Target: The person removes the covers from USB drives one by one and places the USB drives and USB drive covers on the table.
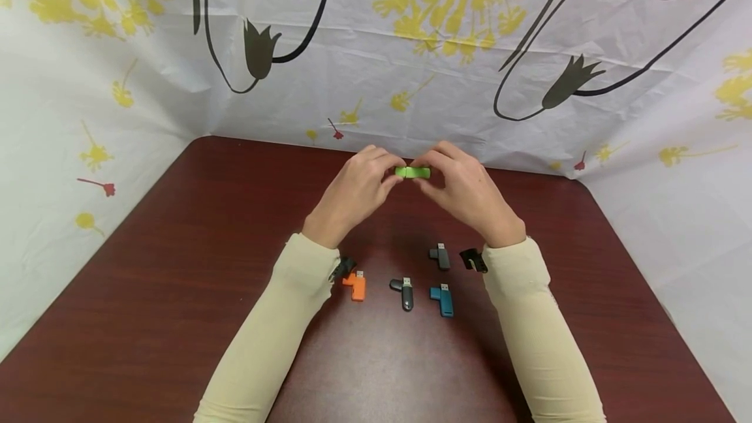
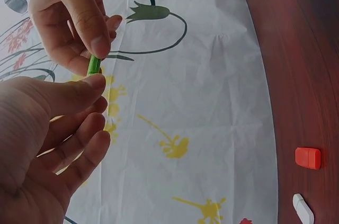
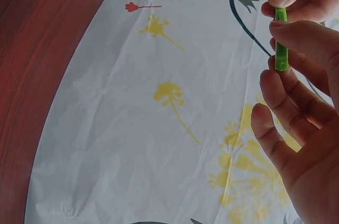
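Grip, both hands: the left hand [image 1: 355, 183] pinches one end of a green stick [image 1: 418, 173]; the right hand [image 1: 461, 183] pinches the other. Stick position: raised over the table [image 1: 194, 227]. Nearer the person lie an orange USB stick [image 1: 358, 288], a blue USB stick [image 1: 446, 302] and two dark USB sticks [image 1: 407, 296].

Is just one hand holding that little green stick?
No, the left hand and the right hand both pinch the green stick, one at each end.
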